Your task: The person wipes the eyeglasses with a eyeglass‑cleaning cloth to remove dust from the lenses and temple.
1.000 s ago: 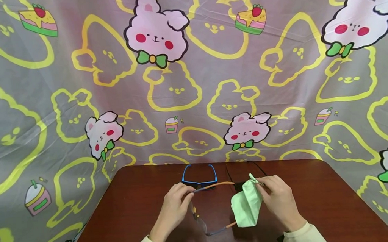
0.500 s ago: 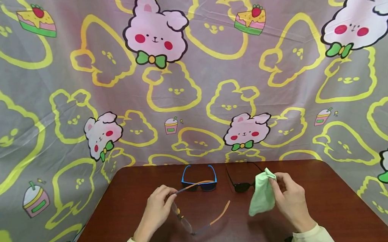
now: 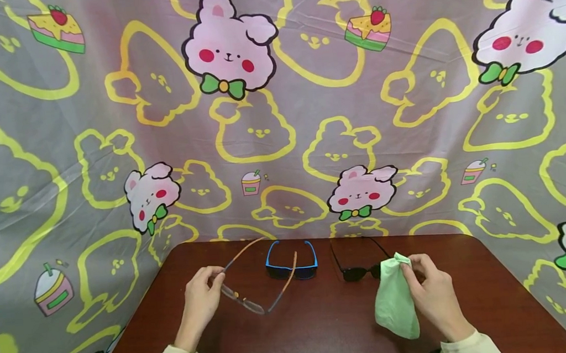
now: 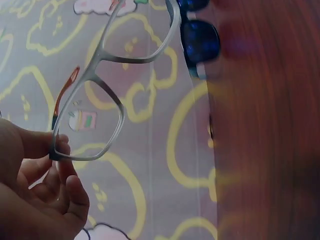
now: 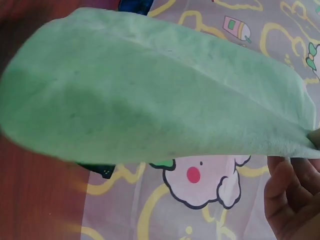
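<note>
My left hand (image 3: 201, 296) pinches a pair of eyeglasses (image 3: 245, 303) at one corner of the frame, beside the hinge. Their grey front hangs over the table and the orange-tipped temples spread open toward the back. In the left wrist view, thumb and fingers grip the lower corner of the grey rim (image 4: 102, 56). From my right hand (image 3: 434, 292) a light green cloth (image 3: 395, 300) hangs down, pinched at its top between thumb and fingers. The cloth (image 5: 150, 95) fills most of the right wrist view and hides part of that hand.
Blue-framed sunglasses (image 3: 292, 271) lie at the back of the brown table (image 3: 319, 323) with temples unfolded. To their right are black sunglasses (image 3: 354, 274), partly covered by the cloth in the head view. A printed curtain (image 3: 263, 172) hangs behind the table.
The left hand has moved left with the eyeglasses, which have turned so the temples point backward. The right hand has moved right, bringing the cloth away from the glasses.
</note>
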Demonstrator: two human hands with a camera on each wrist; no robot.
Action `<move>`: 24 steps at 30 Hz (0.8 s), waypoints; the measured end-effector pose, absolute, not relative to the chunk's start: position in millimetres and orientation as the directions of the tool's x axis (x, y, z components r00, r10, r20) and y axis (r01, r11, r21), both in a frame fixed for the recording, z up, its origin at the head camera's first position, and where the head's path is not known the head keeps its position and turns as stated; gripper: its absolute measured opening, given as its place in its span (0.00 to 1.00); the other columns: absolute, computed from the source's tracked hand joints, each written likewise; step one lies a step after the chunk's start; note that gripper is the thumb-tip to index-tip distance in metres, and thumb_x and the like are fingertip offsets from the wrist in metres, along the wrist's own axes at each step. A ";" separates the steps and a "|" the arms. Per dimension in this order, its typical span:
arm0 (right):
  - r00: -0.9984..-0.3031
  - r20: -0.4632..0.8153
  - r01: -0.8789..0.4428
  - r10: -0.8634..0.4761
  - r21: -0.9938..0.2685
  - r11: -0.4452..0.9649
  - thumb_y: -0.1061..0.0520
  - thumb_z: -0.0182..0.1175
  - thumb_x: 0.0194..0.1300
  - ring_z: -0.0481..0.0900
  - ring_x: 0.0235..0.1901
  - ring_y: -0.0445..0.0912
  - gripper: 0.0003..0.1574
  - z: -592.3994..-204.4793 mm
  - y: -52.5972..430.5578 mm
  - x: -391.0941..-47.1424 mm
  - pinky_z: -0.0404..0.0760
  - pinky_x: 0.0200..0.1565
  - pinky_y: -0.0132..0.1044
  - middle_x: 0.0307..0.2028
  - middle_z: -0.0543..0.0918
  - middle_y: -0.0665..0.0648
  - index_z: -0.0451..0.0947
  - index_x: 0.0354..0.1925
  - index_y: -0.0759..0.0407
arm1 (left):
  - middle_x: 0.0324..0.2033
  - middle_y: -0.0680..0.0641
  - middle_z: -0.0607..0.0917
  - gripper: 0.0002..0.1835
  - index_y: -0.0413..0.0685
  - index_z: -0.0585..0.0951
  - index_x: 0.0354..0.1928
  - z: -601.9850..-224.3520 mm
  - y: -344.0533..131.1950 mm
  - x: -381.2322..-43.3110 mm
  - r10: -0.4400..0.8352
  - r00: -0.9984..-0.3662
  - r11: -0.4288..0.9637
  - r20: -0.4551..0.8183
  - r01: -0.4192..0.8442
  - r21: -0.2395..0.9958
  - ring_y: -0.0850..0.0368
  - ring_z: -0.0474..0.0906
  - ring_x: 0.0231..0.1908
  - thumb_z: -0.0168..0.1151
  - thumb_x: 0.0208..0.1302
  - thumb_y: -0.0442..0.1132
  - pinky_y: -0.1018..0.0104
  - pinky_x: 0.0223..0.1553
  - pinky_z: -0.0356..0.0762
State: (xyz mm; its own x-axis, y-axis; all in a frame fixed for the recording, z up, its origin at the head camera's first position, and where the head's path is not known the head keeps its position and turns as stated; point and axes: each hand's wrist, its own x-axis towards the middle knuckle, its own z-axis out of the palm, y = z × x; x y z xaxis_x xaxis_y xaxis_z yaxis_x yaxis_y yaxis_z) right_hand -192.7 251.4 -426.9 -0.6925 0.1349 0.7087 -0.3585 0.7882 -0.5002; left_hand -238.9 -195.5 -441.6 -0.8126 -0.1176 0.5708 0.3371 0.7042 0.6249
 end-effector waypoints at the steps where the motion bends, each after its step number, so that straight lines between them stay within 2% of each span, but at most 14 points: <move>1: -0.703 0.697 -0.350 0.140 -0.511 0.785 0.63 0.63 0.61 0.75 0.19 0.36 0.08 -427.4 252.7 -192.0 0.68 0.21 0.25 0.28 0.85 0.53 0.74 0.38 0.58 | 0.27 0.52 0.78 0.03 0.43 0.83 0.35 -441.8 -199.4 -240.4 -0.138 -0.815 0.708 0.562 0.316 0.632 0.59 0.70 0.26 0.64 0.59 0.31 0.66 0.27 0.67; 5: -0.746 0.647 -0.312 0.160 -0.551 0.774 0.61 0.62 0.63 0.68 0.15 0.35 0.06 -429.8 256.7 -189.0 0.66 0.19 0.27 0.26 0.84 0.51 0.75 0.38 0.57 | 0.27 0.49 0.78 0.03 0.41 0.82 0.37 -442.5 -217.2 -245.4 -0.208 -0.837 0.710 0.507 0.227 0.666 0.55 0.72 0.29 0.61 0.62 0.32 0.62 0.31 0.67; 11: -0.784 0.602 -0.283 0.155 -0.568 0.773 0.58 0.61 0.65 0.67 0.14 0.35 0.04 -433.1 260.0 -186.2 0.67 0.20 0.30 0.24 0.83 0.48 0.75 0.37 0.56 | 0.30 0.44 0.79 0.07 0.38 0.80 0.40 -447.6 -245.0 -253.0 -0.270 -0.855 0.719 0.443 0.127 0.684 0.49 0.74 0.32 0.56 0.66 0.33 0.55 0.33 0.67; 18: -0.799 0.584 -0.277 0.145 -0.571 0.773 0.57 0.61 0.65 0.66 0.14 0.35 0.04 -433.9 262.2 -183.6 0.67 0.20 0.31 0.23 0.82 0.46 0.75 0.36 0.55 | 0.32 0.39 0.81 0.09 0.35 0.78 0.42 -458.2 -272.0 -261.3 -0.316 -0.880 0.722 0.354 0.018 0.691 0.42 0.76 0.34 0.53 0.66 0.34 0.46 0.36 0.66; 24: -0.798 0.586 -0.280 0.138 -0.564 0.777 0.57 0.62 0.64 0.67 0.14 0.34 0.04 -434.0 264.6 -181.7 0.68 0.20 0.31 0.21 0.80 0.43 0.75 0.36 0.54 | 0.36 0.32 0.81 0.12 0.31 0.77 0.43 -463.1 -289.5 -268.9 -0.352 -0.888 0.709 0.296 -0.047 0.703 0.34 0.75 0.38 0.51 0.66 0.35 0.43 0.37 0.67</move>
